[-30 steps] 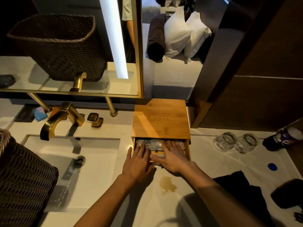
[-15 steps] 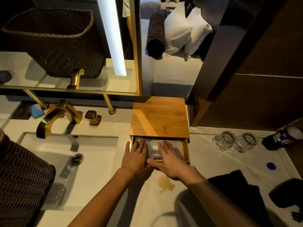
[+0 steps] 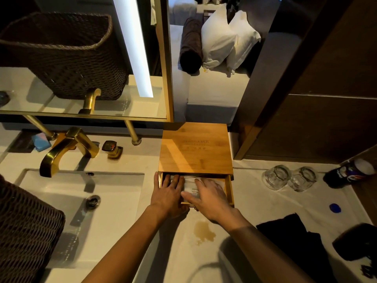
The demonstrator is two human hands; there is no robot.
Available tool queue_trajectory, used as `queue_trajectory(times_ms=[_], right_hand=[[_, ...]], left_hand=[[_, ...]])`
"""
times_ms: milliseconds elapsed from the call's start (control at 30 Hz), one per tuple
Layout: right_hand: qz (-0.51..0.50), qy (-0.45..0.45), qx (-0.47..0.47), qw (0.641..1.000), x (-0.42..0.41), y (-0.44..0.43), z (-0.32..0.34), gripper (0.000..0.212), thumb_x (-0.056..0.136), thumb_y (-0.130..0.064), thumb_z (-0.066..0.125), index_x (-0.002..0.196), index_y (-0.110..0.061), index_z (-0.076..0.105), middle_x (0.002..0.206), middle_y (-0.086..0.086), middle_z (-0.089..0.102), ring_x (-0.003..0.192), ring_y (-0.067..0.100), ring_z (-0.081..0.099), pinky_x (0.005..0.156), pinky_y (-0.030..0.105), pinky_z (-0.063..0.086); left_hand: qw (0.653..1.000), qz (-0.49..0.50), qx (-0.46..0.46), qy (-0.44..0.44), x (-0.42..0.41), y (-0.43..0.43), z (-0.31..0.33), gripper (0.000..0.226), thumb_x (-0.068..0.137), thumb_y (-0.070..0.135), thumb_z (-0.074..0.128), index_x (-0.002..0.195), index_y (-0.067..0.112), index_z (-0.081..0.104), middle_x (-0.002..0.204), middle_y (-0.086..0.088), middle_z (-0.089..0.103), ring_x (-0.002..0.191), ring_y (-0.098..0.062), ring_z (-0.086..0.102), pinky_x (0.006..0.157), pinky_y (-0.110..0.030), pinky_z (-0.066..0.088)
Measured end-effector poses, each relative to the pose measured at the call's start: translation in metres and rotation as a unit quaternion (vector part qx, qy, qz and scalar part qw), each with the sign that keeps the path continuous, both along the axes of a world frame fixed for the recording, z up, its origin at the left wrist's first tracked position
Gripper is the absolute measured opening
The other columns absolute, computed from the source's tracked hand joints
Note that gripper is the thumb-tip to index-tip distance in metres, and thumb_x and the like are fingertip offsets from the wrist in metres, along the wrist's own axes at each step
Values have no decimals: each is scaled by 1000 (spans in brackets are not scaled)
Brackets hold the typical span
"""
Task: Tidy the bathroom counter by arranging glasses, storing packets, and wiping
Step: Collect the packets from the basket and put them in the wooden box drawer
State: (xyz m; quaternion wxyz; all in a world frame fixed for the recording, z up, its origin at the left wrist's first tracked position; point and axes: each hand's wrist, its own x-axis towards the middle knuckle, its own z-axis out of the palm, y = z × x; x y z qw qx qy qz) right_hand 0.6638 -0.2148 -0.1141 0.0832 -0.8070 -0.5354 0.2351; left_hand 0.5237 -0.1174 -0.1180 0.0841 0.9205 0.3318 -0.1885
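A bamboo box (image 3: 195, 148) stands at the back of the white counter (image 3: 179, 252), its drawer (image 3: 230, 190) pulled partly out toward me. Pale packets (image 3: 190, 187) lie inside the drawer. My left hand (image 3: 168, 194) rests flat on the drawer's left part, fingers spread and reaching inside. My right hand (image 3: 210, 198) lies flat over the packets, fingers apart, pressing them down. Two clear glasses (image 3: 276, 177) (image 3: 303, 178) lie side by side to the right of the box. A black cloth (image 3: 293, 240) lies crumpled at the front right.
A brown spill (image 3: 204, 231) marks the counter just in front of the drawer. A gold faucet (image 3: 65, 146) and sink (image 3: 67, 193) are at left, with a wicker basket (image 3: 24, 231) near the sink's front. A cola bottle (image 3: 350, 173) and a blue cap (image 3: 335, 208) lie at right.
Both hands have slid further into the drawer and flattened over the packets, which have shifted under the fingers. The drawer stays pulled out about the same amount.
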Motion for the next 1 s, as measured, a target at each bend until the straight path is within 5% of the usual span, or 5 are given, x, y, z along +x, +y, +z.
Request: queue_trajectory(times_ms=[267,433,633,800,1000], right_hand=[[29,-29,-35,999,21,-1,-13,87,87,-80,19,154,-24,20,153,4,33,144,24,27,123,47,13],[-1,23,70,997,19,-21,-18,71,93,-71,30,151,-30,30,154,-6,35,144,12,29,120,42,29],[-129,118,302,937,-14,-70,-15,12,95,-30,59,96,-27,71,86,-16,66,78,4,63,64,23,55],[-294,342,60,890,-32,-58,-28,20,92,-38,64,77,-30,73,75,-10,75,74,11,71,73,38,61],[-363,461,21,809,-40,-40,-29,14,99,-24,57,97,-22,70,93,-5,75,82,13,73,59,21,53]], left_hand=[[999,11,25,-29,-4,-1,-7,111,77,75,48,158,17,0,166,-9,4,154,-36,-5,118,-67,-10],[995,-11,32,-95,-12,-5,1,103,79,84,31,157,18,17,164,-7,22,154,-29,12,123,-57,1],[949,-56,68,-302,-10,26,42,55,97,58,39,131,20,60,130,-2,65,121,-18,57,105,-34,43],[981,18,30,-192,32,73,33,65,101,56,28,156,24,19,166,-3,18,154,-25,11,125,-42,15],[987,4,59,-151,56,99,6,67,99,61,11,157,31,-3,167,-6,-5,155,-26,-6,126,-46,-1]])
